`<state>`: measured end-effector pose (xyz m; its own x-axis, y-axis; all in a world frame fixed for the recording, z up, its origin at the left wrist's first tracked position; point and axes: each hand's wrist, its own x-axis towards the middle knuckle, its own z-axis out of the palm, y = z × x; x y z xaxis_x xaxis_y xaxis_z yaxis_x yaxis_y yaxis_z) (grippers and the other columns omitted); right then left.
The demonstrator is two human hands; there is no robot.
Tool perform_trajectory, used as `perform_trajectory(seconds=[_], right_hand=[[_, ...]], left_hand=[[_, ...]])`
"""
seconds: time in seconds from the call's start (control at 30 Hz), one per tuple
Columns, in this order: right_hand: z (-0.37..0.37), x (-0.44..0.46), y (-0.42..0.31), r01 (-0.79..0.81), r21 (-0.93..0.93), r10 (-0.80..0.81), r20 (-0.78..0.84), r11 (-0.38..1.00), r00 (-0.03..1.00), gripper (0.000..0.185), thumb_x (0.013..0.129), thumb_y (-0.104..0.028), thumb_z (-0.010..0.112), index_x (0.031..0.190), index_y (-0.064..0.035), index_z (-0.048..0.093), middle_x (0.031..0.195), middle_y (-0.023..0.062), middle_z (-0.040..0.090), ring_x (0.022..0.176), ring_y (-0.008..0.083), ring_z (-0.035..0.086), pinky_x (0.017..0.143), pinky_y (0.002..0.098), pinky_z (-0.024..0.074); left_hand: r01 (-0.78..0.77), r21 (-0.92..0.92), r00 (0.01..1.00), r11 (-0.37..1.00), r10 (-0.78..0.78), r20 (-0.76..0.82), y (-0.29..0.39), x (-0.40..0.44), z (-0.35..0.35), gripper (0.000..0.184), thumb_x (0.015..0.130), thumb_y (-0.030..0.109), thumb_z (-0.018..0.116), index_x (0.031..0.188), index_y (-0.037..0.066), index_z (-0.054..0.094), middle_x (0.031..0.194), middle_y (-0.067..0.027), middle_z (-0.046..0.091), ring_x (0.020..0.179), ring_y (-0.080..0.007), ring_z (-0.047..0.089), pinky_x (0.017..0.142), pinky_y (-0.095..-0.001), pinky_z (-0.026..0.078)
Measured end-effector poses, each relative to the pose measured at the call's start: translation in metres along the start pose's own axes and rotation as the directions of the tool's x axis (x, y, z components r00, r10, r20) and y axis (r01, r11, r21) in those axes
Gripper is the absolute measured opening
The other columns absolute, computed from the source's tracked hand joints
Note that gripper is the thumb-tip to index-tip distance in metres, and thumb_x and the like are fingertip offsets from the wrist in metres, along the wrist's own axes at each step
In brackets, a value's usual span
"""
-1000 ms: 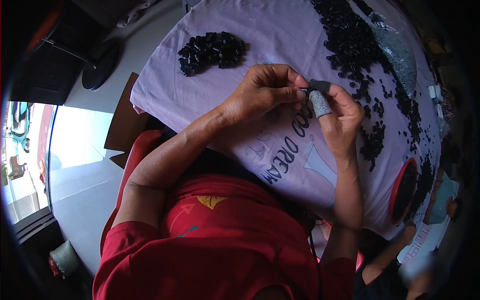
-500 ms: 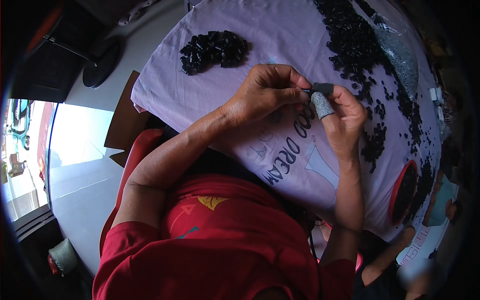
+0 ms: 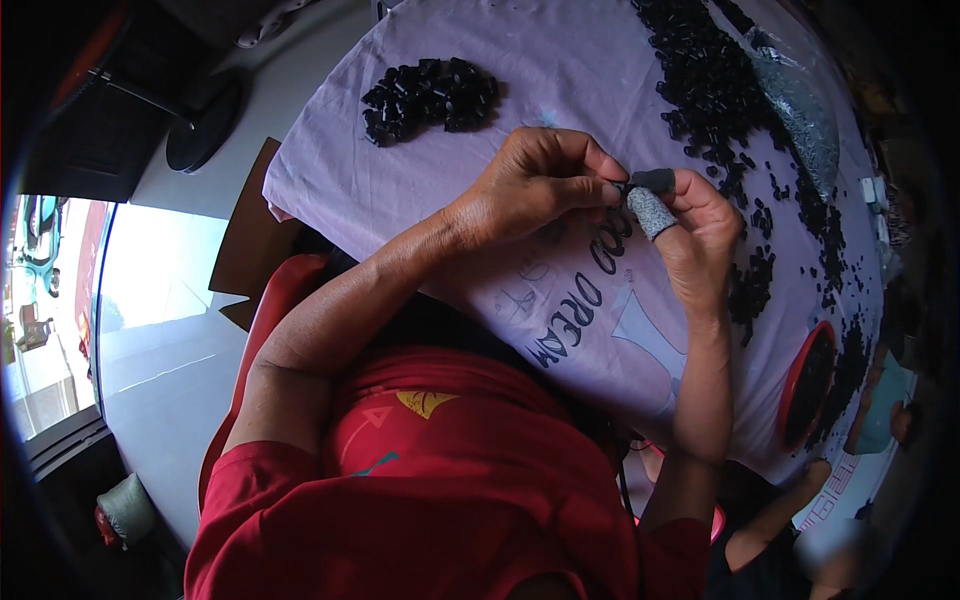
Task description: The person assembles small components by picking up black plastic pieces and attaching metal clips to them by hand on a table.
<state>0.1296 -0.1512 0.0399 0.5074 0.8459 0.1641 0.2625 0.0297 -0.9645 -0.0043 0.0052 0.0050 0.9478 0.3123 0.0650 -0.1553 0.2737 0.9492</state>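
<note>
Pinches one small black piece [image 3: 622,187] between the two hands, over the middle of the table; cannot make out its shape at this size

Grips its left side with bare thumb and forefinger of the left hand [image 3: 532,185]; meets its right side with thumb and forefinger of the right hand [image 3: 703,240], drawn together in a pinch, with the exact contact partly hidden

Wears two finger covers on the right: a speckled grey cover [image 3: 652,213] on the thumb, a dark grey cover [image 3: 654,181] on the forefinger

Seems partway through handling this single piece, not yet set down; cannot tell finished from unfinished among the others, at most guess at plenty left, judging by the big heap

Counts one compact pile [image 3: 430,100] at far left and one larger, looser heap [image 3: 700,85] at far right, both of black bits, too many and too overlapped to number; sees more scattered down the right side

Adds, farther right, one clear plastic bag [image 3: 805,120] beside the heap and, nearer, one red-rimmed tray [image 3: 786,408] with dark contents

Spreads all this on one lilac tablecloth [image 3: 335,125]; finds, beyond, one co-worker's arm [image 3: 775,515] at near right and one round stand base [image 3: 205,135] on the floor at far left
</note>
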Motion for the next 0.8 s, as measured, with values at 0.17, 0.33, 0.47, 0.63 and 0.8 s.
perform_trajectory(seconds=[0.17, 0.33, 0.47, 0.63, 0.8], right_hand=[[0.0, 0.001, 0.003, 0.019, -0.006, -0.019, 0.012, 1.0, 1.0, 0.008, 0.086, 0.004, 0.065, 0.093, 0.0031, 0.068, 0.081, 0.0028, 0.069, 0.073, 0.0045, 0.062, 0.066, 0.019, 0.0504], [0.0, 0.0, 0.007, 0.07, -0.119, -0.065, 0.042, 0.99, 0.997, 0.006, 0.085, 0.004, 0.067, 0.091, 0.0026, 0.067, 0.078, 0.0024, 0.069, 0.071, 0.0047, 0.062, 0.062, 0.0199, 0.0507], [0.006, -0.005, 0.003, 0.175, -0.312, -0.179, 0.016, 0.934, 0.984, 0.005, 0.084, 0.005, 0.067, 0.089, 0.0025, 0.067, 0.076, 0.0019, 0.068, 0.068, 0.0041, 0.062, 0.06, 0.0206, 0.0498], [0.009, -0.007, -0.007, 0.036, -0.19, -0.039, -0.01, 0.981, 0.999, 0.004, 0.083, 0.006, 0.067, 0.086, 0.0033, 0.066, 0.073, 0.0006, 0.067, 0.065, 0.0032, 0.059, 0.057, 0.0197, 0.0472], [0.003, -0.005, -0.005, 0.058, -0.281, -0.054, 0.024, 0.958, 0.998, 0.004, 0.083, 0.006, 0.067, 0.086, 0.0035, 0.066, 0.071, -0.0002, 0.065, 0.065, 0.003, 0.059, 0.058, 0.0194, 0.0469]], left_hand=[[0.001, 0.027, 1.0, 1.0, -0.001, 0.008, 0.002, -0.001, 0.0, 0.011, 0.091, 0.004, 0.069, 0.101, 0.0, 0.07, 0.088, -0.0042, 0.071, 0.077, -0.0079, 0.068, 0.069, -0.0214, 0.055], [0.005, 0.064, 1.0, 0.998, -0.005, 0.009, 0.001, -0.002, 0.0, 0.009, 0.091, 0.003, 0.068, 0.099, 0.0, 0.07, 0.086, -0.0037, 0.071, 0.077, -0.0072, 0.067, 0.068, -0.021, 0.054], [-0.023, 0.103, 1.0, 0.994, 0.022, 0.004, 0.001, -0.003, 0.001, 0.007, 0.091, 0.001, 0.067, 0.097, -0.002, 0.07, 0.084, -0.0039, 0.071, 0.077, -0.0069, 0.067, 0.068, -0.0208, 0.054], [-0.054, 0.11, 0.999, 0.992, 0.055, 0.0, 0.002, -0.005, 0.006, 0.006, 0.09, -0.001, 0.067, 0.095, -0.003, 0.07, 0.082, -0.0042, 0.071, 0.076, -0.0082, 0.067, 0.069, -0.0225, 0.055], [-0.158, 0.276, 0.985, 0.948, 0.173, -0.03, -0.009, -0.004, 0.01, 0.006, 0.09, -0.001, 0.067, 0.094, -0.004, 0.07, 0.081, -0.0053, 0.071, 0.074, -0.0094, 0.067, 0.069, -0.0238, 0.055]])
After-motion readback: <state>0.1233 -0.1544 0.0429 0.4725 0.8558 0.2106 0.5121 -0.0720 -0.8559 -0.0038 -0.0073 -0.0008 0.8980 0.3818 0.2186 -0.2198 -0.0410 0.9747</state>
